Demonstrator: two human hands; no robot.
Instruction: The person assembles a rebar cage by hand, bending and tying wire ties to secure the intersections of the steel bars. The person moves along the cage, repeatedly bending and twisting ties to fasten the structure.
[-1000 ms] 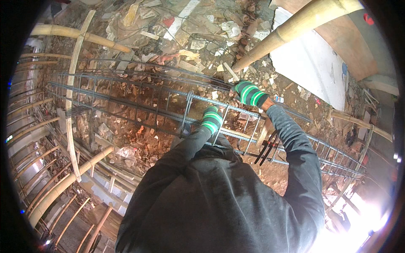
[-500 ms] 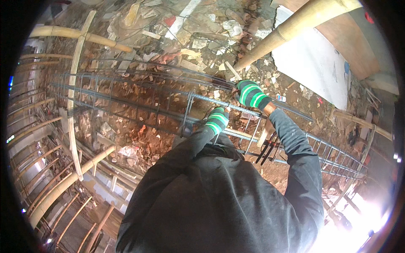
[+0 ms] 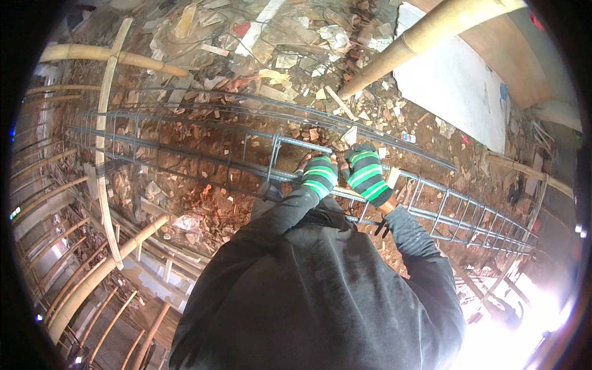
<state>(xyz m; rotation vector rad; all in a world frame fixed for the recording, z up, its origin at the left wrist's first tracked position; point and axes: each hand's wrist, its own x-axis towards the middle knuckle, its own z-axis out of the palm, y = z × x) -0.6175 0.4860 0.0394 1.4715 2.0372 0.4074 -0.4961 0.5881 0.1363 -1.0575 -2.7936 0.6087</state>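
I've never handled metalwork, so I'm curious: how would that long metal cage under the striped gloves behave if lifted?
The metal cage is probably heavy, being made of many bars. It should feel fairly stiff, since crosswise loops join them, though its length may allow some flex. Its squared shape likely resists rolling.

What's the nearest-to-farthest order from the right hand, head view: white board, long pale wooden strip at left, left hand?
1. Left hand: close beside the right hand, on its left.
2. White board: upper right.
3. Long pale wooden strip: far left.
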